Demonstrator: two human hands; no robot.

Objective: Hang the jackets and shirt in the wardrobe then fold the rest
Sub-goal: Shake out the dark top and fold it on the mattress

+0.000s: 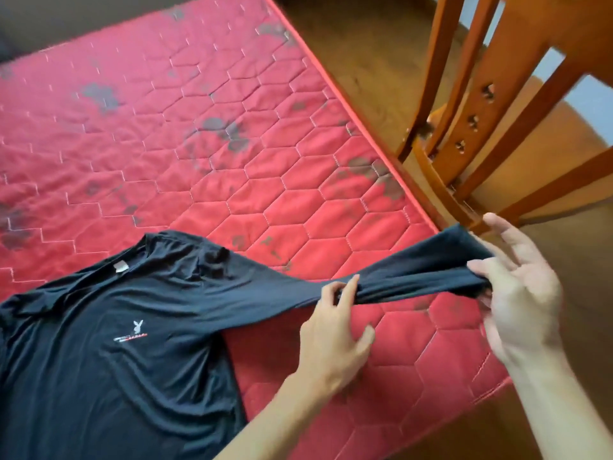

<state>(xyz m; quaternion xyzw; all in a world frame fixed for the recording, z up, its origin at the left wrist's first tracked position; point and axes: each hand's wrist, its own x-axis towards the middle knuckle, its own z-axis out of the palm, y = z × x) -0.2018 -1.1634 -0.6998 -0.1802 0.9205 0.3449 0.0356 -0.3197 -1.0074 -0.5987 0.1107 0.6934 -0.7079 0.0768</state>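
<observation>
Head view: black shirt (109, 353) lies on the bed (199, 127) at seven o'clock; left hand (335, 330) pinches its sleeve (408, 273), right hand (517, 293) grips the cuff; pull taut, fold inward

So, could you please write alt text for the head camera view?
Two bare hands stretch out one sleeve of a black long-sleeved top lying face up on a red quilted mattress; the left hand pinches mid-sleeve, the right hand holds the cuff. A wooden chair stands alongside.
</observation>
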